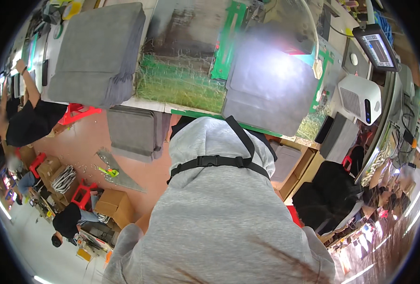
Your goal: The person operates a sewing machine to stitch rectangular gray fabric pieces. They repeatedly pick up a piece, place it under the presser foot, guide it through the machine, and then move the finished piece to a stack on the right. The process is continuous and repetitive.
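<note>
Neither of my hands shows in the head view. My grey hooded top [219, 213] fills the lower middle, crossed by a black buckled strap [214, 162]. Beyond it, on the worktable, a large grey fabric panel [271, 90] lies under a bright lamp, partly washed out by glare. A green frame [229, 38] runs along the panel's left side, with a green bristle mat [181, 85] beside it. A thick stack of grey panels [96, 52] sits at the table's far left.
A white machine head [359, 97] and a small screen [378, 47] stand at the right. A lower stack of grey panels [134, 132], a red stool [80, 111] and cardboard boxes [115, 206] sit on the floor at left. A person in black [30, 118] works at far left, and another person in black [68, 222] crouches at lower left.
</note>
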`<state>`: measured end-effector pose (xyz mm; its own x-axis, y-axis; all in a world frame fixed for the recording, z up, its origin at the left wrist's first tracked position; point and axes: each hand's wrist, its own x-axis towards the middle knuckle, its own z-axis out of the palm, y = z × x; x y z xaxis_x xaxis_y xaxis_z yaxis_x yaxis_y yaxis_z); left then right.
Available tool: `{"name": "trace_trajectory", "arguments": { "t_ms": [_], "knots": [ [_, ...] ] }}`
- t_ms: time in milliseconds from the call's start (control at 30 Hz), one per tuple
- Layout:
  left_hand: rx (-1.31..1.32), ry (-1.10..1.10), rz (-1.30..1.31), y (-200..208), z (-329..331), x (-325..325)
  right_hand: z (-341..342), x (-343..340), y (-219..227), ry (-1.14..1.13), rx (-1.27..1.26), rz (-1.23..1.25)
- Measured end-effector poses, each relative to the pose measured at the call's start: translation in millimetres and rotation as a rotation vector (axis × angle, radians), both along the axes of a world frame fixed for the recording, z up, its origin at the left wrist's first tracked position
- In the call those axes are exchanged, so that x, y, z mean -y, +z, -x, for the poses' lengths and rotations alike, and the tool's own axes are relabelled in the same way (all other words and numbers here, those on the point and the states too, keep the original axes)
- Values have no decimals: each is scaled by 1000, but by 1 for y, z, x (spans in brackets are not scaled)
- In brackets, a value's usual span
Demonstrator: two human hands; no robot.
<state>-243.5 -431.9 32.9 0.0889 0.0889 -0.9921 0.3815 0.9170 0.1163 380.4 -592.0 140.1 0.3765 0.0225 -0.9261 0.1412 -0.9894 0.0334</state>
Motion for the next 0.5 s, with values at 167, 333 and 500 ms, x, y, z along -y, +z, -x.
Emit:
{"name": "trace_trajectory", "arguments": {
  "t_ms": [167,333,500],
  "knots": [
    [13,-20,-6,-11,-9,1,-3,8,4,-10,23,-19],
    [19,-54,-31,-22,-23,-8,-21,30,-1,-50,63,-29],
    [30,-92,-50,-25,-37,-12,-33,53,-7,-89,97,-43]
  ]
}}
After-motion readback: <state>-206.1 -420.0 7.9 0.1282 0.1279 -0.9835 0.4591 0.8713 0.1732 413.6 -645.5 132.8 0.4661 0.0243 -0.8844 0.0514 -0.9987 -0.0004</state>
